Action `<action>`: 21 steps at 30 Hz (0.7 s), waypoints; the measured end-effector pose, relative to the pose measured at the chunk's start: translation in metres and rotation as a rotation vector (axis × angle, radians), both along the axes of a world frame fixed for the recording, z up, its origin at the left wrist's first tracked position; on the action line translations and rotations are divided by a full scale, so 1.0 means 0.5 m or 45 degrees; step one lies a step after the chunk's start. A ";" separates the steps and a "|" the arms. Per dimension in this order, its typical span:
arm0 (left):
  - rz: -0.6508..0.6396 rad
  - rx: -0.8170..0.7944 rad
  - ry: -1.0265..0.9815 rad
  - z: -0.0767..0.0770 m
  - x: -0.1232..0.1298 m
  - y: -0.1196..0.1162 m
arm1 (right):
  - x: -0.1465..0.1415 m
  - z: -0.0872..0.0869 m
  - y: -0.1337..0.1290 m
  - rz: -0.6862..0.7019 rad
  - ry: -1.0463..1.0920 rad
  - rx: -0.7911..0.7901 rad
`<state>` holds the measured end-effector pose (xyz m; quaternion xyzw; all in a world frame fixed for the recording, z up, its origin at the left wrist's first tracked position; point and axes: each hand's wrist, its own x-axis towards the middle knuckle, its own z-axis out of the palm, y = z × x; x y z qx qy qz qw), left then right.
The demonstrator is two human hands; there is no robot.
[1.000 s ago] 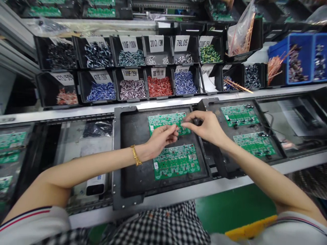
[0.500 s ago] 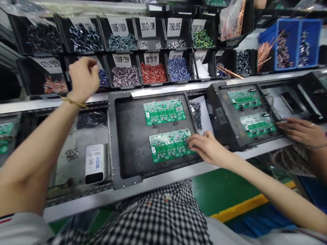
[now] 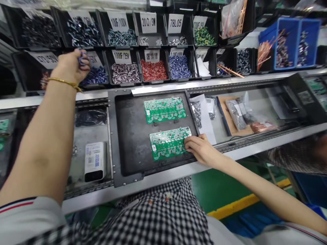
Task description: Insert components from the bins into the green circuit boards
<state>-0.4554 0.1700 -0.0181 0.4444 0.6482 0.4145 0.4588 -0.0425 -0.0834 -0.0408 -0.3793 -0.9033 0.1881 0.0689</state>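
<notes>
My left hand (image 3: 73,66) is raised in front of the lower row of bins, its fingers closed around several blue capacitors (image 3: 83,58). Just beside it is a bin of blue capacitors (image 3: 95,75). Two green circuit boards lie in a black tray (image 3: 133,146): an upper board (image 3: 165,109) and a lower board (image 3: 168,143). At the right end of the lower board rests my right hand (image 3: 201,148), fingers bent and pressed together over the board. What its fingertips hold, if anything, is hidden.
Labelled bins stand behind the tray, including red capacitors (image 3: 154,70) and purple-grey ones (image 3: 125,73). A white box (image 3: 95,161) sits left of the tray. On the right are paper (image 3: 206,119) and bagged parts on a brown board (image 3: 230,102). A metal rail (image 3: 255,147) runs along the front.
My left hand has turned and now shows blue capacitors in its grip. My right hand has shifted slightly left. The neighbouring tray with two boards has left its place, and the co-worker's hand has withdrawn.
</notes>
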 end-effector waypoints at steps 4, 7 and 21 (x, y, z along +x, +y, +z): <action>0.006 0.036 -0.130 0.008 -0.012 0.008 | -0.009 -0.005 -0.009 0.050 -0.115 0.178; 0.079 0.146 -0.218 0.000 -0.012 0.002 | -0.011 -0.005 -0.017 0.044 -0.174 0.284; -0.013 -0.179 -0.980 0.046 0.252 -0.169 | 0.046 0.029 0.025 -0.273 -0.151 0.278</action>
